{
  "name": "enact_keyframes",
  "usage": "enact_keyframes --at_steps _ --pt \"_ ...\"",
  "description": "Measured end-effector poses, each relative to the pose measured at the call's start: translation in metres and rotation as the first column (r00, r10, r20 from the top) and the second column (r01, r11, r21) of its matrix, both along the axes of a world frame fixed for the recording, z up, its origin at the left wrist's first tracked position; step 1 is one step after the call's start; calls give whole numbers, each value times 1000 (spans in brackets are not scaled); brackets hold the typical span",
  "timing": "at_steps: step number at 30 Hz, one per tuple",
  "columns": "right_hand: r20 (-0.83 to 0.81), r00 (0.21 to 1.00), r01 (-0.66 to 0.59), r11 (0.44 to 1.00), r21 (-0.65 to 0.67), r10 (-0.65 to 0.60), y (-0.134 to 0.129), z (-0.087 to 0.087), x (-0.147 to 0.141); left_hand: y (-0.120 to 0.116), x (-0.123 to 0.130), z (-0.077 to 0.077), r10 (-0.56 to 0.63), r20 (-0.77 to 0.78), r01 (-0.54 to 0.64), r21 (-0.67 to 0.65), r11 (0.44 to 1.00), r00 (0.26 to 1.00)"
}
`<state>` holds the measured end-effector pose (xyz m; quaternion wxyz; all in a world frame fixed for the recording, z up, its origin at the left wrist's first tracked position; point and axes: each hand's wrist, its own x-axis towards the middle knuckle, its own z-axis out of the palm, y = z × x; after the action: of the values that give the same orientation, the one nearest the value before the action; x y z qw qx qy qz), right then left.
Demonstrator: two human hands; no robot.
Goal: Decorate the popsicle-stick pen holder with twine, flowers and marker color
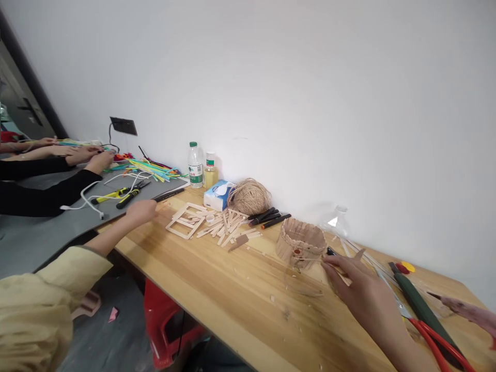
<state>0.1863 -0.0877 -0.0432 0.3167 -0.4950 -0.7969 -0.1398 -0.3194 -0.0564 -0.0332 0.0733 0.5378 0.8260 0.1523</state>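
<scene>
My left hand [141, 211] is closed at the far left of the wooden table, next to a black pen [169, 195]. Its fingertips are hidden, so whatever they hold does not show. On the right, my right hand [362, 292] is pinched beside a small round basket of wooden craft sticks [300, 240]. A thin pale wooden stick [343, 278] shows between its fingers. Along the basket's front runs a thin strand of twine [308, 259] toward my right fingertips; whether they grip it is unclear. A reddish round piece [297, 252] sits on the basket's front.
Loose craft sticks [225, 225], a stick frame [186, 221], a twine ball [250, 196], black markers [267, 217], a tissue pack [217, 195] and bottles [195, 165] line the back. Red-handled scissors [426, 336] lie right. Other people's hands [98, 161] work left, near pliers [127, 195].
</scene>
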Motion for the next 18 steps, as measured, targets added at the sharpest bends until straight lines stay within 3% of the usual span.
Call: enact_keyframes --at_steps 2,4,7,8,9,10,11,12,14,16,18 --pt "-12 1000 17 995 97 -16 -4 5 -7 2 30 7 -95 5 95 -19 995 995" --pt "-39 999 19 993 120 -14 -12 10 -22 -2 77 9 -251 40 252 -19 968 967" --pt "-79 994 -87 994 -67 81 -25 12 -54 -21 166 3 -562 137 563 29 826 816" --pt "-226 963 -209 937 -282 147 -28 11 -64 -30 195 0 -649 170 650 60 758 742" --pt "-394 906 -339 822 -458 154 -30 10 -73 -38 221 -3 -710 192 707 93 701 678" --pt "-521 847 -421 731 -537 104 -31 8 -79 -46 243 -6 -756 210 751 120 649 620" --pt "-575 816 -453 685 -571 60 -31 6 -83 -52 259 -8 -788 226 779 148 610 574" --pt "-605 796 -461 667 -585 20 -30 4 -84 -57 271 -10 -808 239 795 175 581 538" --pt "-612 790 -426 686 -589 -35 -27 2 -80 -60 277 -12 -846 261 826 215 521 465" --pt "-623 778 -404 695 -595 -81 -22 2 -71 -55 263 -12 -874 260 850 238 469 410" --pt "-621 776 -385 696 -607 -112 -19 1 -61 -41 234 -13 -881 222 849 250 465 417"
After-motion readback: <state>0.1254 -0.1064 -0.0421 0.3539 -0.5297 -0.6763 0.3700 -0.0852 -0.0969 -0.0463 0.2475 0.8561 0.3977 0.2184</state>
